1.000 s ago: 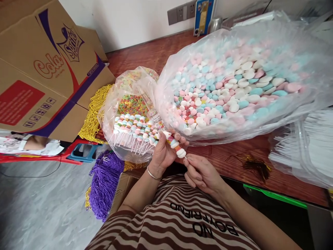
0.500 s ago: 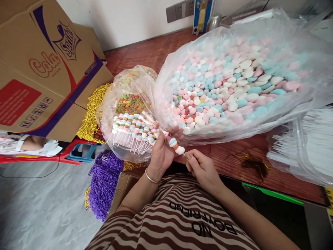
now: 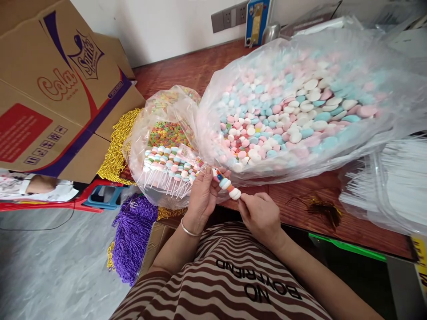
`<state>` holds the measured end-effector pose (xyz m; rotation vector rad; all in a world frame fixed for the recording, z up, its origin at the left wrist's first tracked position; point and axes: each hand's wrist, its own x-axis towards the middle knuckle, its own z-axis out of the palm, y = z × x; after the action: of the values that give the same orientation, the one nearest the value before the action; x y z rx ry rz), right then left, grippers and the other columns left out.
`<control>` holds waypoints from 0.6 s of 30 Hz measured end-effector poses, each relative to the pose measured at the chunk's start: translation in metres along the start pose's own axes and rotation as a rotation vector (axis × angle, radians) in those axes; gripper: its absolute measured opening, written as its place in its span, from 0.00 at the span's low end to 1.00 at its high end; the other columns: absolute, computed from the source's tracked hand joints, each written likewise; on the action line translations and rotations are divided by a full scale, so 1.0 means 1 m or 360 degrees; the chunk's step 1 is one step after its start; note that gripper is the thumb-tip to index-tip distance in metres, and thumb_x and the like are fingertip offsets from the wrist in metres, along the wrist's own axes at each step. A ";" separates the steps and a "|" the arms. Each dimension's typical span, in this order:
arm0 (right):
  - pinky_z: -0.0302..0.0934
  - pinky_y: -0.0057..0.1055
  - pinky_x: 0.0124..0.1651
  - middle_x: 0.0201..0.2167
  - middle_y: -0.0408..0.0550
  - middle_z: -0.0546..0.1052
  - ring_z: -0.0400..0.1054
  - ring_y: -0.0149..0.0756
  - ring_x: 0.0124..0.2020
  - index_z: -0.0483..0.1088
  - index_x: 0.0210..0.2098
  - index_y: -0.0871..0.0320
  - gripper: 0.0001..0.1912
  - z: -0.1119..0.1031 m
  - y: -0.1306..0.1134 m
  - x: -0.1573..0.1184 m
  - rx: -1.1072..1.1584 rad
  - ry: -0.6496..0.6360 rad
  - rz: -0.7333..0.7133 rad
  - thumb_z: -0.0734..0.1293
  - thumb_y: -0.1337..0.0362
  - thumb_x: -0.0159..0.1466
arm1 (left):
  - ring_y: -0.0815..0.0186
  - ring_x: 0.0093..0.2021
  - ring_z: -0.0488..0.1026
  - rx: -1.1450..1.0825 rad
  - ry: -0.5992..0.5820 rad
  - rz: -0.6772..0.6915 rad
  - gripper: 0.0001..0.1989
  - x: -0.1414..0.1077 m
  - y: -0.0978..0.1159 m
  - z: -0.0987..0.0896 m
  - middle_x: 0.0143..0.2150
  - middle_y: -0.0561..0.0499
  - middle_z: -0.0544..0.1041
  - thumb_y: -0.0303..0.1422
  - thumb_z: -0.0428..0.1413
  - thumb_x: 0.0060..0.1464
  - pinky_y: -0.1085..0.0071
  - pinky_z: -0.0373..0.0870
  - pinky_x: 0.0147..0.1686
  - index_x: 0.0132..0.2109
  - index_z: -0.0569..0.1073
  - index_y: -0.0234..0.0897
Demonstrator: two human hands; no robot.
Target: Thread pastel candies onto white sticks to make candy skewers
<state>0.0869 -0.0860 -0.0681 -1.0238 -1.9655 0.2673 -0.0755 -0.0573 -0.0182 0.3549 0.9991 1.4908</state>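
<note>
Between my two hands is a candy skewer (image 3: 226, 183) of pale blue, white and orange pieces, with a small colourful piece near its upper end. My left hand (image 3: 204, 191) is closed around that upper end, thumb on top. A pinkish printed plastic wrapper (image 3: 188, 155) sticks out beyond the left fingers. At the skewer's lower end, the fingers of my right hand (image 3: 262, 218) pinch together by the white pieces; they hide the stick. Just left of my left hand, several finished candy skewers (image 3: 163, 162) lie in rows with white sticks pointing toward me.
A large clear bag of pastel candies (image 3: 296, 106) fills the table's back right. Beside it stands a bag of small coloured rings (image 3: 171, 133). White sticks (image 3: 400, 182) and gold twist ties (image 3: 325, 211) lie right. A cardboard box (image 3: 63, 89), gold beads (image 3: 120, 142) and purple beads (image 3: 133, 240) are left.
The skewer has shifted slightly right and down, and its colourful upper piece shows more. My right fingers have turned and moved closer to the white pieces. More of the wrapper shows behind my left hand.
</note>
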 end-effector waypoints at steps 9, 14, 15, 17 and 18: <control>0.55 0.30 0.28 0.21 0.42 0.73 0.63 0.31 0.21 0.71 0.37 0.56 0.11 -0.006 -0.004 0.006 0.0792 -0.0213 0.0731 0.63 0.58 0.72 | 0.57 0.43 0.83 0.0090 -0.0108 -0.0084 0.17 -0.001 -0.005 -0.002 0.37 0.46 0.84 0.43 0.70 0.50 0.66 0.79 0.44 0.37 0.78 0.33; 0.51 0.24 0.18 0.12 0.29 0.56 0.40 0.20 0.11 0.72 0.33 0.58 0.17 -0.005 -0.016 0.015 0.2423 -0.0597 0.1609 0.69 0.50 0.67 | 0.58 0.43 0.83 -0.0030 -0.0225 -0.0231 0.18 -0.006 -0.014 -0.006 0.40 0.45 0.83 0.43 0.69 0.52 0.64 0.79 0.45 0.42 0.78 0.34; 0.51 0.23 0.18 0.13 0.28 0.56 0.38 0.19 0.11 0.73 0.34 0.59 0.16 -0.005 -0.017 0.015 0.2588 -0.0653 0.1660 0.70 0.51 0.66 | 0.57 0.44 0.83 -0.0055 -0.0237 -0.0249 0.17 -0.007 -0.015 -0.006 0.40 0.45 0.83 0.42 0.69 0.52 0.63 0.79 0.46 0.42 0.78 0.35; 0.48 0.22 0.16 0.14 0.29 0.57 0.37 0.18 0.11 0.76 0.35 0.60 0.15 -0.006 -0.017 0.014 0.2769 -0.0738 0.1703 0.71 0.53 0.66 | 0.55 0.48 0.82 -0.0072 -0.0286 -0.0257 0.19 -0.008 -0.012 -0.006 0.42 0.45 0.83 0.43 0.70 0.50 0.61 0.78 0.49 0.43 0.78 0.36; 0.46 0.21 0.16 0.15 0.30 0.57 0.37 0.18 0.12 0.76 0.35 0.60 0.14 -0.007 -0.017 0.014 0.2815 -0.0758 0.1711 0.71 0.54 0.66 | 0.53 0.50 0.81 -0.0066 -0.0328 -0.0237 0.22 -0.007 -0.010 -0.006 0.45 0.44 0.83 0.45 0.71 0.48 0.60 0.78 0.50 0.45 0.78 0.37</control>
<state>0.0788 -0.0882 -0.0465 -0.5540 -0.5573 2.3827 -0.0720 -0.0674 -0.0266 0.3873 0.8118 1.3099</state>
